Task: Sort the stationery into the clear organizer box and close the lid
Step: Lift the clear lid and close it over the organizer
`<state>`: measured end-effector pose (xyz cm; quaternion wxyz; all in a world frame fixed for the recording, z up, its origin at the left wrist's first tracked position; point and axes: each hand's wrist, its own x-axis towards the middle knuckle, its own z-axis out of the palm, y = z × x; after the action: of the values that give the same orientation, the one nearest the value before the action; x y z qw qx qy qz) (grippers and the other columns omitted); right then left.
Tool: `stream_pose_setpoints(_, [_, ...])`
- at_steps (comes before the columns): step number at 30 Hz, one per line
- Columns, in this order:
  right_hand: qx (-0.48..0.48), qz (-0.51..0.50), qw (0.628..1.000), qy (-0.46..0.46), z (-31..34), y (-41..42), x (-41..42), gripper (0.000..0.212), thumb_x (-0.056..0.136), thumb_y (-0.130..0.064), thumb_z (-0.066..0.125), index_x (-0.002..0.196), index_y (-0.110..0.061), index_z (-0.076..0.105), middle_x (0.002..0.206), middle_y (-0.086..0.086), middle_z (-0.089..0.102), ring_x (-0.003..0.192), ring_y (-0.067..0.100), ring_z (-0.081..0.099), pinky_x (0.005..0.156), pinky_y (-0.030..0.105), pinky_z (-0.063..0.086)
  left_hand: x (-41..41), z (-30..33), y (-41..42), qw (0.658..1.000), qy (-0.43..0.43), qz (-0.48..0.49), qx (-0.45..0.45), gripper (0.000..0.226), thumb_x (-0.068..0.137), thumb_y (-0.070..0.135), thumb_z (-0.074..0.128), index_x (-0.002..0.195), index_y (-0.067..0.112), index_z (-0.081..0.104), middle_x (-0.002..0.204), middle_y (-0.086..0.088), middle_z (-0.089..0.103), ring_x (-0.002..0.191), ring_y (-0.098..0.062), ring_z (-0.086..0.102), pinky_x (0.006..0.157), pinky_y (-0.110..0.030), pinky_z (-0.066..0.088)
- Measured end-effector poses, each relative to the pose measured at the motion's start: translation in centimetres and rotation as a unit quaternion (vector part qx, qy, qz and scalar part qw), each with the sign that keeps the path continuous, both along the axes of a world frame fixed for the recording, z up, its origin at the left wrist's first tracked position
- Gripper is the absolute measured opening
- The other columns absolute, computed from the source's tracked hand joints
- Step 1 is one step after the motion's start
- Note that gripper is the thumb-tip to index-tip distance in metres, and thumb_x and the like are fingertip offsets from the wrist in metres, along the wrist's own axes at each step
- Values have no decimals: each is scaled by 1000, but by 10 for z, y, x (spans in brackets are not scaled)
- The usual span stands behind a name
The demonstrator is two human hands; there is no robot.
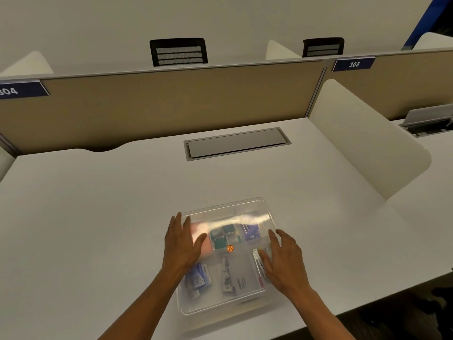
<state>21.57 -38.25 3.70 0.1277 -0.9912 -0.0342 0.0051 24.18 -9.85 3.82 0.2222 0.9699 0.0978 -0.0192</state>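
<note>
One desk (98, 217): white, wide, fills the view; tan partition (171, 106) along its 12 o'clock edge, grey cable hatch (235, 143) just inside that edge.
Side divider (362, 143): white rounded panel at 2 o'clock.
Organizer box (228, 307): clear, near the desk's 6 o'clock edge, lid (232, 209) lying flat over it.
Left hand (182, 244): fingers spread and flat, palm down on the lid's 9 o'clock side, gripping nothing.
Right hand (282, 258): fingers spread, palm down on the lid's 3 o'clock side, gripping nothing; well apart from the left.
Contents, blurred through the lid: pink block (204, 238) at 10 o'clock, teal boxes (224, 235) at 12, purple item (251, 231) at 1, blue packets (199, 278) at 8, metal tool (226, 276) at 6.
Orange sticker (230, 248): at the lid's centre.
</note>
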Motion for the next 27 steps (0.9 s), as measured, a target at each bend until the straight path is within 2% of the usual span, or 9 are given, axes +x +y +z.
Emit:
stream_pose_setpoints(2, [-19, 42, 999, 16, -5, -2, 7, 78, 93, -68, 15, 150, -18, 30, 157, 10, 30, 144, 29, 30, 115, 42, 28, -3, -9, -2, 999, 15, -17, 37, 95, 81, 79, 24, 153, 19, 11, 162, -5, -6, 149, -25, -7, 117, -39, -1])
stream_pose_setpoints(4, [-24, 75, 996, 37, -12, -7, 12, 84, 91, -71, 6, 155, -19, 17, 163, 7, 11, 150, 25, 11, 120, 41, 16, -4, -16, -1, 998, 12, -26, 58, 107, 73, 88, 4, 154, 19, 6, 161, -5, -11, 146, -23, -14, 116, -38, -6])
stream_pose_setpoints(7, [-1, 86, 996, 39, -17, -11, 12, 81, 92, -71, 7, 156, -21, 4, 163, 0, -6, 150, 18, -7, 122, 38, 8, -3, -17, 0, 997, 16, -37, 71, 111, 70, 88, -7, 154, 18, 6, 159, -5, -14, 144, -21, -18, 117, -39, -6])
stream_pose_setpoints(12, [6, 76, 996, 44, -18, -11, 11, 79, 94, -70, 11, 156, -22, 0, 163, -2, -8, 150, 15, -10, 122, 38, 9, -16, -8, -8, 994, 8, -58, 95, 101, 80, 84, 4, 152, 15, 19, 161, -10, 1, 148, -31, -3, 118, -44, -11])
stream_pose_setpoints(15, [12, 72, 996, 47, -21, -12, 11, 79, 94, -71, 13, 156, -23, 0, 163, -4, -8, 149, 14, -10, 121, 38, 9, -43, -14, -14, 996, 6, -53, 70, 102, 77, 87, 5, 154, 19, 7, 161, -3, -11, 147, -24, -15, 119, -43, -14])
stream_pose_setpoints(19, [23, 70, 996, 46, -21, -10, 10, 80, 92, -73, 13, 156, -25, -1, 163, -6, -8, 150, 13, -9, 119, 36, 13, -60, -25, -15, 997, -2, -39, 60, 98, 82, 83, 17, 154, 19, -3, 162, -4, -8, 149, -24, -10, 119, -51, 4])
stream_pose_setpoints(22, [33, 68, 996, 41, -19, -9, 11, 80, 92, -73, 12, 156, -24, 4, 163, -6, -4, 150, 12, -6, 115, 36, 26, -58, -24, -17, 998, -4, -35, 46, 96, 83, 82, 18, 153, 22, -6, 162, -4, -5, 149, -24, -5, 118, -51, 8])
stream_pose_setpoints(27, [14, 78, 996, 39, -18, -7, 13, 78, 94, -69, 13, 156, -23, 1, 163, -6, -9, 150, 14, -10, 110, 37, 37, -59, -23, -17, 998, 1, -37, 51, 95, 84, 81, 20, 154, 20, -2, 162, -5, -1, 149, -26, -1, 117, -52, 14])
